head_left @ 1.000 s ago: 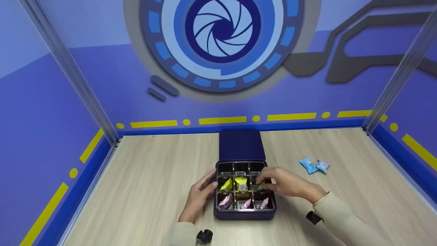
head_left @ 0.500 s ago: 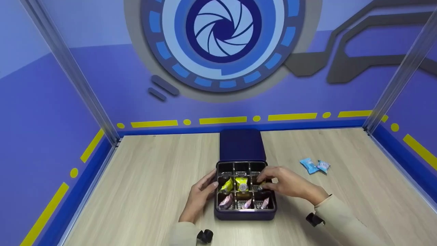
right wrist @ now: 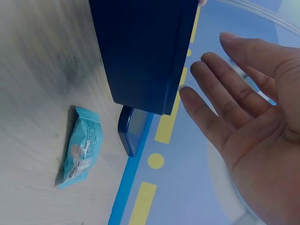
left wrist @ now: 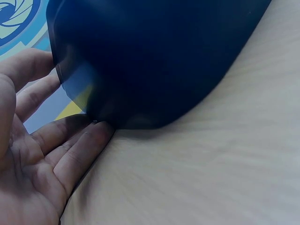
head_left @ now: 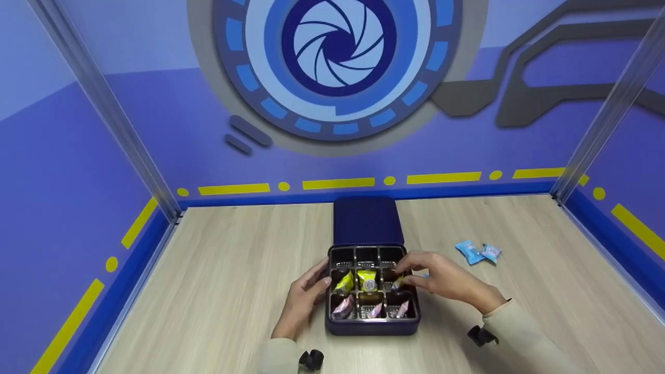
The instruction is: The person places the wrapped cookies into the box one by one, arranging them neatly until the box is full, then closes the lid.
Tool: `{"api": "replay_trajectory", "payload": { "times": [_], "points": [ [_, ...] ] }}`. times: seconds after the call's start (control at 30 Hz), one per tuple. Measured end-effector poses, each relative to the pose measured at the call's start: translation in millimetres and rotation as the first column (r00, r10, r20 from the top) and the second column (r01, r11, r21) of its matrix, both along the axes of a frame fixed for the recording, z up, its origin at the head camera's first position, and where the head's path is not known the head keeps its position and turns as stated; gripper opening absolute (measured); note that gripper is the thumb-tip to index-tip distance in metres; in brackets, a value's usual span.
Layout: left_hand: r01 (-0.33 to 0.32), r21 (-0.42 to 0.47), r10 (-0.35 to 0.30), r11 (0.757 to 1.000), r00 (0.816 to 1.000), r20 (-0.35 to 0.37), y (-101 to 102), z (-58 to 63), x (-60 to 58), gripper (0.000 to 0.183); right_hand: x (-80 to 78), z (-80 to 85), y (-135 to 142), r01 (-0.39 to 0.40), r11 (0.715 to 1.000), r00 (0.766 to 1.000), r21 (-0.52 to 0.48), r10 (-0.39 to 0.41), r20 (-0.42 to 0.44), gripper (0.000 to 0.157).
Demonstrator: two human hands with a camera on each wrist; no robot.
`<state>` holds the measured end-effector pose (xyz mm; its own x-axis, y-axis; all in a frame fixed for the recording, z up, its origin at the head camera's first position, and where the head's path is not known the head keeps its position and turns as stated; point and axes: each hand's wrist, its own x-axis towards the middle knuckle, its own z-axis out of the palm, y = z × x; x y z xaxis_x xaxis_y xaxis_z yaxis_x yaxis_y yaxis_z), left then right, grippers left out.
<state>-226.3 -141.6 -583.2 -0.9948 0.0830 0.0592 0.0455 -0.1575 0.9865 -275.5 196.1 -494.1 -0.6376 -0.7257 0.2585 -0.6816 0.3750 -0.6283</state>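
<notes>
A dark blue box [head_left: 373,327] with a clear divided insert lies on the table, its lid [head_left: 368,221] folded back. My left hand [head_left: 306,292] rests straight fingers against the box's left side; in the left wrist view its fingertips [left wrist: 101,131] touch the lower edge. Over the right side hovers my right hand [head_left: 441,275], its fingers loosely bent. The right wrist view shows nothing in this hand. Beneath its fingertips, a yellow-wrapped candy [head_left: 398,283] sits in the middle row's right compartment. Two more yellow candies [head_left: 368,280] fill that row. Pink candies [head_left: 343,307] occupy the front row.
Two blue-wrapped candies [head_left: 470,252] lie together on the table to the right. Another blue candy [right wrist: 83,146] lies beside the box, mostly hidden by my right hand in the head view. Blue printed walls [head_left: 234,171] enclose the table's back and sides.
My right hand has drawn slightly right and upward from the middle row's right compartment, uncovering the yellow candy there and a bit of blue wrapper beside the box. The left hand keeps its place.
</notes>
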Motion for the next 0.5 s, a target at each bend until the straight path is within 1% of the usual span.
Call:
{"api": "replay_trajectory", "payload": {
  "times": [0.13, 0.5],
  "points": [
    [0.003, 0.009, -0.003, 1.000, 1.000, -0.007, -0.3, -1.5, -0.5, 0.055, 0.8, -0.3, 3.9, 0.020, 1.000, 1.000, 0.002, -0.020, 0.024, 0.021],
    [-0.005, 0.037, 0.005, 0.999, 1.000, 0.006, 0.9, -2.4, -1.4, 0.054, 1.5, 1.2, 10.6, 0.045, 0.999, 0.999, 0.008, -0.045, 0.005, 0.019]
  ]
}}
